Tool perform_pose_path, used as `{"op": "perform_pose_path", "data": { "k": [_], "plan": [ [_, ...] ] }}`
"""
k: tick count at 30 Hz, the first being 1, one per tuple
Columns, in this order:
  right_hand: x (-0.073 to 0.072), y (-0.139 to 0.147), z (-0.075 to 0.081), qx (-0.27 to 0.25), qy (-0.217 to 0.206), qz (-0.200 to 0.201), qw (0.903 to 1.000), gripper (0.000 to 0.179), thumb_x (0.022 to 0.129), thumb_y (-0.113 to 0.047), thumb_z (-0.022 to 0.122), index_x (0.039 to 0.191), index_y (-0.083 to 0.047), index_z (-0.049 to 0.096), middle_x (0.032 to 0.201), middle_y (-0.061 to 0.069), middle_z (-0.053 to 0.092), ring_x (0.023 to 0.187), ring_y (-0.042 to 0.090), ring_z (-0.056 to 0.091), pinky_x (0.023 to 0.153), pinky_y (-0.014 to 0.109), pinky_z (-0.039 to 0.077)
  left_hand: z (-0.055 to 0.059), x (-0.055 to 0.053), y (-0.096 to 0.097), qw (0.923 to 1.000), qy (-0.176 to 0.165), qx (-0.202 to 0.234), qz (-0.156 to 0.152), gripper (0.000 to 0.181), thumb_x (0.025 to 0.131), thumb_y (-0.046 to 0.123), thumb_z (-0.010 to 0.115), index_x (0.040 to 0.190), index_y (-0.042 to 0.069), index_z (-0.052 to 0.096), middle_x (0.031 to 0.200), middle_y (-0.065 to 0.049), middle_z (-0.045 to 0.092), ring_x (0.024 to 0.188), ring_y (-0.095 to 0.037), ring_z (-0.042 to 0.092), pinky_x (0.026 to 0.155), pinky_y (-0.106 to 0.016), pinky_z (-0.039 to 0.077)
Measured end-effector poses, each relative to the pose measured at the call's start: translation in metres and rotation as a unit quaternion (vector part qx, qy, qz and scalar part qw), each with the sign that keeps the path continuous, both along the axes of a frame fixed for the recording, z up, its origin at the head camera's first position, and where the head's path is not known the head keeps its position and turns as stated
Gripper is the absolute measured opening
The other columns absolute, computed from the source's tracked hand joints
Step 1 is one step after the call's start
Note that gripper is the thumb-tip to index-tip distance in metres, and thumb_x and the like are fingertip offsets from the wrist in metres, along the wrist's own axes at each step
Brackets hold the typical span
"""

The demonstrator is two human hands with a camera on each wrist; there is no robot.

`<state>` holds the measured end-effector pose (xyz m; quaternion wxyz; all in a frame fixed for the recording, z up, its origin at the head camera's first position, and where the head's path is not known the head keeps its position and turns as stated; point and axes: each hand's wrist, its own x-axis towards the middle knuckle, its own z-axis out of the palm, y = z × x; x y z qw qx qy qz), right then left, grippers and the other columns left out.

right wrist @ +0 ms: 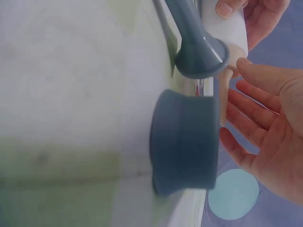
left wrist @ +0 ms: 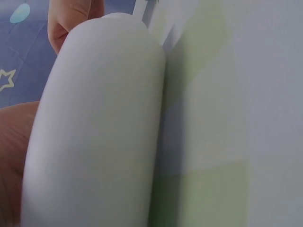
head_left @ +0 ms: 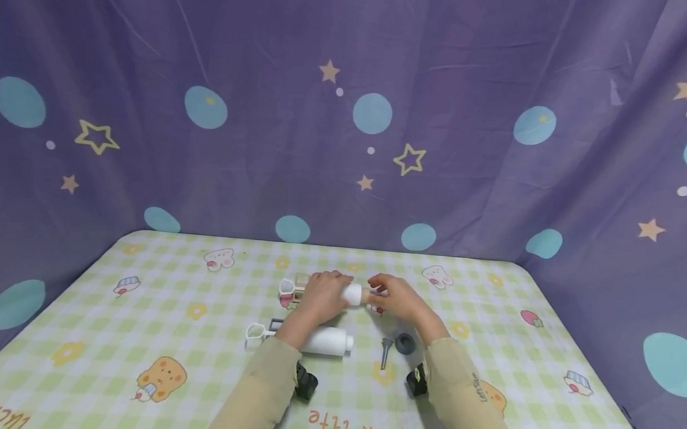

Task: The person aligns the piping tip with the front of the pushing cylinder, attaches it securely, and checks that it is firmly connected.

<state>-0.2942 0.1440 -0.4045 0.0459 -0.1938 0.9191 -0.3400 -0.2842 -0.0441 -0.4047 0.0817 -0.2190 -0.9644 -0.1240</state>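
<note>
My left hand (head_left: 326, 295) grips a white cylindrical bottle (head_left: 352, 294) lying at the middle of the table, its fingers over the top. A beige stick-like piece (right wrist: 224, 101) with a flared end extends from the bottle's beige neck (right wrist: 236, 52). Beside it is my right hand (head_left: 400, 298), fingers spread and lightly bent, the thumb tip close to the flared end and fingertips right at the stick. Nearer to me lies a second white bottle (head_left: 326, 341), partly behind the left forearm; it fills much of the left wrist view.
A dark grey flared stick (head_left: 385, 353) and a dark grey ring (head_left: 404, 343) lie below the right hand. White loops (head_left: 255, 332) and a grey frame (head_left: 276, 325) stick out left of the near bottle. Another white loop (head_left: 286, 288) lies left of the left hand.
</note>
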Motion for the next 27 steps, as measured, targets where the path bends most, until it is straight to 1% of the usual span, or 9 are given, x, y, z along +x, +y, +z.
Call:
{"op": "perform_pose_path", "data": {
  "k": [3, 6, 10, 12, 16, 20, 23, 27],
  "plan": [
    [0.004, 0.003, 0.003, 0.011, 0.011, -0.005, 0.9999, 0.037, 0.085, -0.018, 0.063, 0.118, -0.003, 0.056, 0.117, 0.01, 0.059, 0.104, 0.027, 0.056, 0.086, 0.04, 0.047, 0.003, 0.003, 0.0, 1.0, 0.007, -0.005, -0.002, 0.047, 0.078, 0.025, 0.07, 0.122, 0.014, 0.058, 0.117, -0.006, 0.06, 0.106, -0.026, 0.056, 0.095, -0.043, 0.038],
    [0.009, 0.007, 0.005, 0.016, 0.011, -0.013, 0.9997, 0.039, 0.086, -0.021, 0.062, 0.12, -0.004, 0.055, 0.119, 0.008, 0.058, 0.108, 0.026, 0.054, 0.089, 0.042, 0.045, 0.007, 0.007, 0.001, 0.9998, 0.015, -0.009, -0.008, 0.045, 0.078, 0.025, 0.069, 0.121, 0.015, 0.058, 0.118, -0.005, 0.059, 0.108, -0.026, 0.054, 0.096, -0.043, 0.038],
    [0.017, 0.01, 0.008, 0.015, 0.016, -0.023, 0.9995, 0.04, 0.087, -0.024, 0.061, 0.121, -0.005, 0.054, 0.121, 0.007, 0.057, 0.11, 0.026, 0.053, 0.091, 0.043, 0.043, 0.014, 0.015, 0.003, 0.999, 0.039, -0.005, -0.022, 0.041, 0.079, 0.025, 0.069, 0.117, 0.014, 0.061, 0.116, -0.004, 0.06, 0.109, -0.024, 0.054, 0.095, -0.042, 0.038],
    [0.021, 0.012, 0.009, 0.017, 0.023, -0.028, 0.9992, 0.041, 0.087, -0.025, 0.061, 0.123, -0.006, 0.053, 0.123, 0.007, 0.055, 0.111, 0.026, 0.053, 0.091, 0.044, 0.043, 0.015, 0.02, 0.004, 0.9982, 0.05, -0.01, -0.03, 0.038, 0.08, 0.026, 0.068, 0.116, 0.015, 0.061, 0.115, -0.002, 0.06, 0.108, -0.023, 0.054, 0.096, -0.041, 0.038],
    [0.03, 0.016, 0.01, 0.021, 0.047, -0.033, 0.9981, 0.043, 0.085, -0.023, 0.063, 0.124, -0.008, 0.052, 0.125, 0.008, 0.052, 0.111, 0.027, 0.052, 0.089, 0.044, 0.044, 0.013, 0.029, 0.009, 0.9963, 0.07, -0.02, -0.047, 0.035, 0.081, 0.027, 0.067, 0.115, 0.017, 0.062, 0.112, 0.002, 0.061, 0.106, -0.019, 0.055, 0.096, -0.039, 0.037],
    [0.04, 0.021, 0.011, 0.018, 0.064, -0.036, 0.9971, 0.043, 0.084, -0.021, 0.065, 0.122, -0.007, 0.054, 0.122, 0.007, 0.054, 0.11, 0.026, 0.053, 0.088, 0.044, 0.045, 0.01, 0.036, 0.014, 0.9946, 0.082, -0.014, -0.061, 0.03, 0.081, 0.027, 0.067, 0.11, 0.019, 0.064, 0.106, 0.003, 0.062, 0.101, -0.018, 0.057, 0.093, -0.038, 0.039],
    [0.047, 0.024, 0.011, 0.018, 0.058, -0.036, 0.9975, 0.037, 0.084, -0.018, 0.065, 0.119, -0.008, 0.056, 0.118, 0.005, 0.057, 0.107, 0.025, 0.055, 0.087, 0.043, 0.045, 0.009, 0.042, 0.019, 0.9935, 0.088, -0.011, -0.07, 0.027, 0.08, 0.029, 0.068, 0.106, 0.02, 0.065, 0.104, 0.004, 0.063, 0.098, -0.017, 0.058, 0.09, -0.036, 0.04],
    [0.055, 0.026, 0.011, 0.023, 0.043, -0.028, 0.9984, 0.032, 0.083, -0.013, 0.065, 0.114, -0.009, 0.059, 0.112, 0.004, 0.06, 0.103, 0.024, 0.056, 0.086, 0.041, 0.045, 0.011, 0.05, 0.027, 0.9928, 0.082, -0.007, -0.087, 0.025, 0.081, 0.029, 0.067, 0.104, 0.021, 0.067, 0.105, 0.006, 0.064, 0.096, -0.015, 0.059, 0.087, -0.035, 0.042]
  ]
}}
